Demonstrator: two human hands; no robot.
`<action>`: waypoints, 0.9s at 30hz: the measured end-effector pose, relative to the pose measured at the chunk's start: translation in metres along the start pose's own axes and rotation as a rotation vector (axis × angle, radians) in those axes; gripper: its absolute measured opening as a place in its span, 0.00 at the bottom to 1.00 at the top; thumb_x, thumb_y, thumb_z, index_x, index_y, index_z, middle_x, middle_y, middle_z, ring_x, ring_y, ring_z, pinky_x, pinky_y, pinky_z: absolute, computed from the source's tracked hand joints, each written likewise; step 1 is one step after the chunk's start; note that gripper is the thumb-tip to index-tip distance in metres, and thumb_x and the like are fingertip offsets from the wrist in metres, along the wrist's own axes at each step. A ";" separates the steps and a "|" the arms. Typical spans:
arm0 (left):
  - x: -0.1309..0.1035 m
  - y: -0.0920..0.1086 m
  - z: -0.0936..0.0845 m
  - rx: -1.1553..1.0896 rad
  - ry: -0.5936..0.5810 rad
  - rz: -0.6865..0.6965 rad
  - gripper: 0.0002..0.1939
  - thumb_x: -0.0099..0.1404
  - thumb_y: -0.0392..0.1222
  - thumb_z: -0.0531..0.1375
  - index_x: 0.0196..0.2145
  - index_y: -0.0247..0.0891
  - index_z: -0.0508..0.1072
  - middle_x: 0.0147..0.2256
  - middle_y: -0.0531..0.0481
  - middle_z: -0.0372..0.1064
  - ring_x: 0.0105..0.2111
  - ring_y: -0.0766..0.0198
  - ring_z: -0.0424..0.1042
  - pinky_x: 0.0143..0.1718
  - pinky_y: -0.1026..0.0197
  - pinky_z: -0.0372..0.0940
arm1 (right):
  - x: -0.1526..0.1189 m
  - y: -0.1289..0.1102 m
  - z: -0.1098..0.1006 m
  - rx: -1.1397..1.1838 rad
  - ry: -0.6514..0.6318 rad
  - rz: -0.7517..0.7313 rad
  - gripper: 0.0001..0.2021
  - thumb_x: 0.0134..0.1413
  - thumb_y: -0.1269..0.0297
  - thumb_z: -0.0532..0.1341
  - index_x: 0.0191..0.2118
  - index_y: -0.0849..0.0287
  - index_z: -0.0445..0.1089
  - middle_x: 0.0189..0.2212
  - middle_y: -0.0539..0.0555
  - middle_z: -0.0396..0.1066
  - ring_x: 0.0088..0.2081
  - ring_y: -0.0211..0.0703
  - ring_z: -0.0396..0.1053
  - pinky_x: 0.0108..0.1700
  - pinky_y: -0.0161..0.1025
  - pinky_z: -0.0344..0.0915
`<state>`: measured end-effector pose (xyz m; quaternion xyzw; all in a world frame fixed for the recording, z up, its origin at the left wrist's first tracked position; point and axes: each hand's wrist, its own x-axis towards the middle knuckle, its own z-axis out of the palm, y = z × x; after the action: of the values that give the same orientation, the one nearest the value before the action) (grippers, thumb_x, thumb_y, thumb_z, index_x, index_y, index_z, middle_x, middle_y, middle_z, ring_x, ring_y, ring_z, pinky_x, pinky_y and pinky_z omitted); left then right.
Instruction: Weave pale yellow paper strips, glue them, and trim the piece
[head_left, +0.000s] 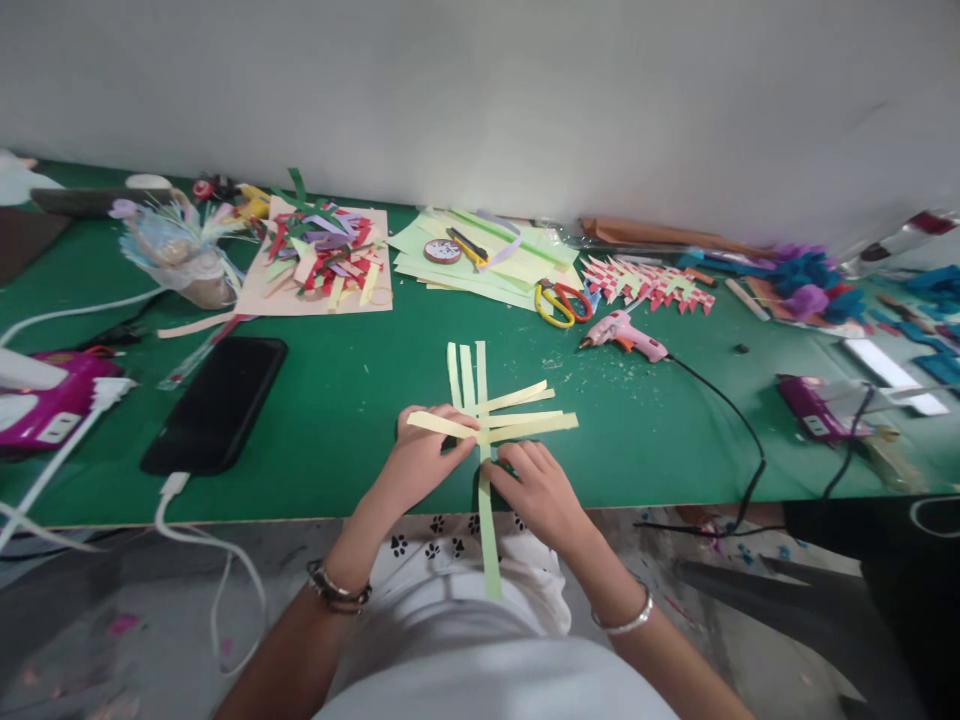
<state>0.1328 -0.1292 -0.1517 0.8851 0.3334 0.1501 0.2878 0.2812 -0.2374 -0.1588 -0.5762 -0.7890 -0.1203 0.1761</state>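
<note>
Pale yellow-green paper strips (pixel 517 420) cross one another over the front of the green table, some pointing away from me and others to the right. My left hand (pixel 427 455) is closed at the crossing, thumb against the strips; one strip (pixel 439 425) lies across its fingers. Just right of and below the crossing, my right hand (pixel 541 487) has its fingertips closed on a long strip (pixel 489 540) that hangs over the table edge toward my lap. Exactly how the strips interlace under the fingertips is too small to tell.
Beyond the strips lie scissors (pixel 559 303), a pink glue gun (pixel 626 335) with a black cord, a cutter (pixel 469 247) on paper sheets (pixel 427 275), and a pile of colored strips (pixel 322 245). A phone (pixel 217 405) lies left, cabled. Purple power strips (pixel 64 400) flank the table.
</note>
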 end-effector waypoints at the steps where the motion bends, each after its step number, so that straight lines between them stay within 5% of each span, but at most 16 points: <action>1: 0.000 0.000 0.001 0.006 0.000 -0.002 0.07 0.64 0.42 0.52 0.37 0.44 0.70 0.41 0.55 0.70 0.43 0.62 0.67 0.50 0.53 0.47 | 0.001 0.000 -0.002 -0.008 -0.012 -0.027 0.09 0.59 0.71 0.52 0.31 0.59 0.69 0.29 0.54 0.65 0.32 0.42 0.57 0.33 0.37 0.53; 9: -0.001 0.004 0.003 0.069 0.048 0.006 0.08 0.64 0.41 0.51 0.36 0.44 0.70 0.39 0.55 0.70 0.42 0.63 0.67 0.49 0.54 0.46 | 0.005 0.004 -0.008 -0.016 -0.122 -0.049 0.08 0.58 0.69 0.54 0.41 0.54 0.69 0.40 0.55 0.67 0.38 0.43 0.60 0.42 0.41 0.53; 19: -0.002 0.007 0.003 0.083 0.082 0.003 0.10 0.66 0.39 0.49 0.33 0.43 0.70 0.37 0.56 0.71 0.40 0.64 0.68 0.48 0.54 0.44 | 0.017 0.014 0.009 0.429 -0.029 0.369 0.06 0.55 0.69 0.57 0.35 0.55 0.71 0.37 0.51 0.70 0.40 0.40 0.66 0.46 0.42 0.49; 27: 0.011 0.011 0.007 0.171 0.066 -0.054 0.10 0.65 0.37 0.49 0.35 0.41 0.71 0.37 0.52 0.73 0.39 0.60 0.69 0.42 0.53 0.47 | 0.020 0.013 0.016 0.426 -0.032 0.434 0.04 0.53 0.67 0.59 0.30 0.56 0.70 0.35 0.49 0.71 0.39 0.40 0.66 0.47 0.42 0.48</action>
<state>0.1493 -0.1315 -0.1500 0.8917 0.3781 0.1423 0.2040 0.2863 -0.2098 -0.1652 -0.6831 -0.6577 0.0975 0.3021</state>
